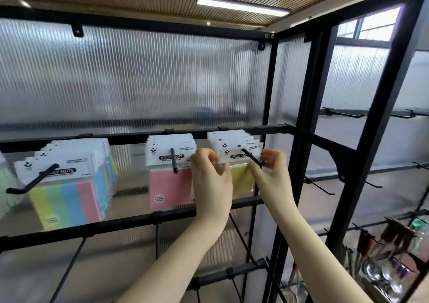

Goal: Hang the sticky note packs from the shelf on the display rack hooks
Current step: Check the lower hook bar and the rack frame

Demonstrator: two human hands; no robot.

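Both hands were up at the display rack (274, 131), working the rightmost loaded hook (251, 157). The left hand (210, 175) pinched the left edge of the front yellow sticky note pack (242, 177), fingers curled on its white header card; the right hand (274, 165) pinched the right edge of the same card, its grip clamped on the pack just beside the hook's upturned tip. The hook's rod passed through the card's hole (the pack sat near the outer end of the rod, not back against the others). Behind it, a row of matching white headers (232, 138) was stacked along the same rod toward the crossbar.

Just to the left, a pink pack (169, 186) hung at the front of a second hook (174, 161), with more headers behind it, and the left hand's knuckles sat close to that pack's right edge. Farther left, a batch of striped packs (67, 200) in yellow, green, blue and pink hung on a third hook (32, 182), which pointed out toward the camera.

Ribbed translucent panels (139, 82) backed the rack. Bare hooks (320, 186) stuck out of the neighbouring bay at right, and lower right some blurred metal utensils (376, 272) hung there. A strip light (242, 7) glowed on the slatted ceiling.
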